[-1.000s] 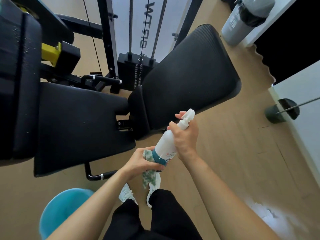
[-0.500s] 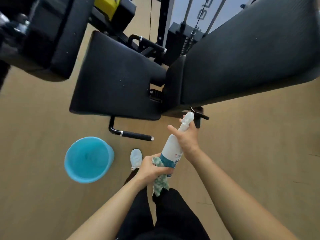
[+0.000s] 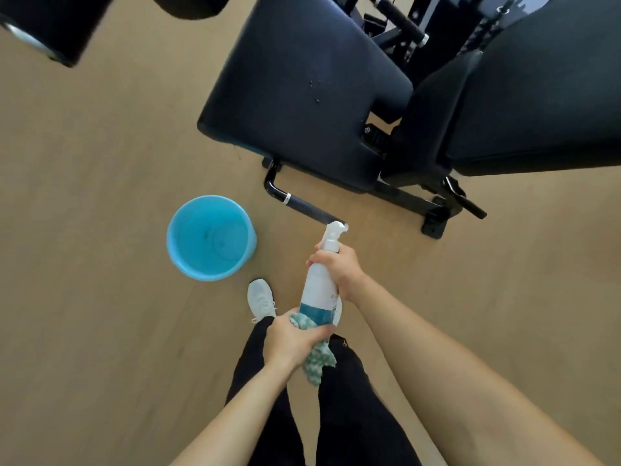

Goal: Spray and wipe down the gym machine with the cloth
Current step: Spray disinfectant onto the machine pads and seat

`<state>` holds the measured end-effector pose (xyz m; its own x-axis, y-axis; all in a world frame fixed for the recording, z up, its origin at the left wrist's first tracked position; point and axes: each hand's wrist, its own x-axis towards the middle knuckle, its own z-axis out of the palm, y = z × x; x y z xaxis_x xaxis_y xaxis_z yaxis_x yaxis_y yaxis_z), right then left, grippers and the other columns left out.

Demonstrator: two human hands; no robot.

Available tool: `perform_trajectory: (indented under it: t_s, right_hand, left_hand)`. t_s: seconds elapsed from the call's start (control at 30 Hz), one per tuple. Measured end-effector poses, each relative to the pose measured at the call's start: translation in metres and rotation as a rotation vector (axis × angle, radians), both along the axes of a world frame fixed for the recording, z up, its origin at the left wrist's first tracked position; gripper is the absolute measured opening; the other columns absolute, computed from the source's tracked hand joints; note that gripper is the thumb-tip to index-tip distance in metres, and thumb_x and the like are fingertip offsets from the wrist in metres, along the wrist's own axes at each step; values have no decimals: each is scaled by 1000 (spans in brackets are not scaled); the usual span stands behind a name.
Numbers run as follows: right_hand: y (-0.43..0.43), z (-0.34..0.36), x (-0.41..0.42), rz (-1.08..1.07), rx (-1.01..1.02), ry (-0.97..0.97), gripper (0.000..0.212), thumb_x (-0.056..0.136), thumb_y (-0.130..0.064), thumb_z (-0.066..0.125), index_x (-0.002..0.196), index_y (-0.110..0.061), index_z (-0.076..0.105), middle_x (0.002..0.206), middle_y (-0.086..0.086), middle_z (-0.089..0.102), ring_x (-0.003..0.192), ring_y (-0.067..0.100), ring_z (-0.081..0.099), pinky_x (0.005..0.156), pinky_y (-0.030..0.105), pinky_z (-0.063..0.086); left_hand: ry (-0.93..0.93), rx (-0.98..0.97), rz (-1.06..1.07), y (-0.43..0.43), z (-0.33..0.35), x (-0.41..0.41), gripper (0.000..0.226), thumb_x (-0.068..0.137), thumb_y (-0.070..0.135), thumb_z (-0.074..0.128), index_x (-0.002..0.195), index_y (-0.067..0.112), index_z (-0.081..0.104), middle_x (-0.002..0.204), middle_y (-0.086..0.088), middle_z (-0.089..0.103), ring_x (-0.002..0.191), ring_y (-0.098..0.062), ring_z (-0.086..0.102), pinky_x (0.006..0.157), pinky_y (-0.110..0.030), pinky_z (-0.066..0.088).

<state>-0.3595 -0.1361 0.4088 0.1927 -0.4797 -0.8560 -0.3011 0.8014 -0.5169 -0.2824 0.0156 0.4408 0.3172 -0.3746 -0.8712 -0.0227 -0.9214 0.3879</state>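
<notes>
A white spray bottle (image 3: 319,280) with a blue band stands almost upright in front of me, nozzle pointing away. My right hand (image 3: 339,269) grips its neck below the trigger. My left hand (image 3: 292,341) wraps the bottle's base together with a green-and-white cloth (image 3: 317,361) that hangs down from the fist. The gym machine's black seat pad (image 3: 299,89) lies ahead with a few droplets on it. Its black back pad (image 3: 537,85) is at the upper right. Both hands are well short of the pads.
A light blue bucket (image 3: 210,238) stands on the wooden floor to the left of my hands. The machine's black floor bar (image 3: 302,205) and foot (image 3: 433,220) lie just beyond the bottle. A black roller pad (image 3: 50,25) juts in at top left. My white shoe (image 3: 260,299) is below the bucket.
The view has tilted down and back, so the machine sits farther up the frame and the bucket shows fully. My hands keep the same hold on bottle and cloth.
</notes>
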Motion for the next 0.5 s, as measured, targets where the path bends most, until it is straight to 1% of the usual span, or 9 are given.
perform_trajectory:
  t_s: [0.07,0.1,0.13,0.2,0.23,0.27,0.37,0.43,0.5]
  right_hand:
    - [-1,-4,8,-29,-18,19,20,82,5,68,87,-11,57,78,13,68,61,18,66,58,32,59]
    - [-1,-4,10,-41,-35,28,20,79,3,70,87,-11,58,79,15,68,66,21,66,62,37,60]
    - [-1,-4,11,-56,-53,34,24,74,-2,74,91,-12,59,83,17,67,70,25,66,67,42,62]
    - [0,-4,15,-81,-59,50,38,67,-11,78,100,-19,61,90,22,68,76,28,67,77,52,62]
    - [1,-4,17,-99,-54,63,37,68,-10,78,100,-20,61,90,21,68,76,28,67,78,52,62]
    - [1,-3,18,-134,-45,75,32,72,-6,77,97,-18,61,88,18,67,75,28,67,78,50,62]
    - [6,-1,22,-229,-6,137,21,75,2,74,81,-12,59,85,17,68,75,31,65,77,48,61]
    - [13,4,26,-269,-11,186,21,75,1,73,82,-10,58,85,15,67,74,30,64,78,49,61]
    - [23,9,32,-313,-23,218,25,74,1,74,89,-11,58,88,14,66,76,29,64,76,47,61]
  left_hand:
    - [7,3,-11,-2,-5,9,49,48,59,87,89,34,75,78,14,78,78,-9,75,80,-43,63]
    - [20,-4,-23,-3,-7,14,48,49,58,88,89,35,75,80,14,78,80,-9,75,82,-43,62]
    - [38,-12,-32,-4,-9,19,45,50,56,89,89,36,75,81,14,78,81,-9,75,84,-44,62]
    - [87,-25,-39,-6,-11,28,44,50,52,91,88,36,77,83,14,79,84,-10,76,88,-46,62]
    - [115,-24,-46,-7,-10,32,44,50,51,92,88,34,78,83,13,80,84,-11,77,89,-46,62]
    - [144,-16,-58,-7,-9,36,45,49,50,92,88,32,78,83,11,80,84,-12,77,89,-46,62]
    - [194,-15,-120,-7,-8,49,47,49,48,90,89,26,79,83,9,80,83,-14,77,88,-44,63]
    - [227,-21,-150,-5,-5,60,46,50,46,90,89,24,79,84,7,80,84,-15,78,88,-43,63]
    - [266,-18,-181,2,-3,73,45,52,43,92,89,22,78,85,5,81,85,-17,78,89,-43,63]
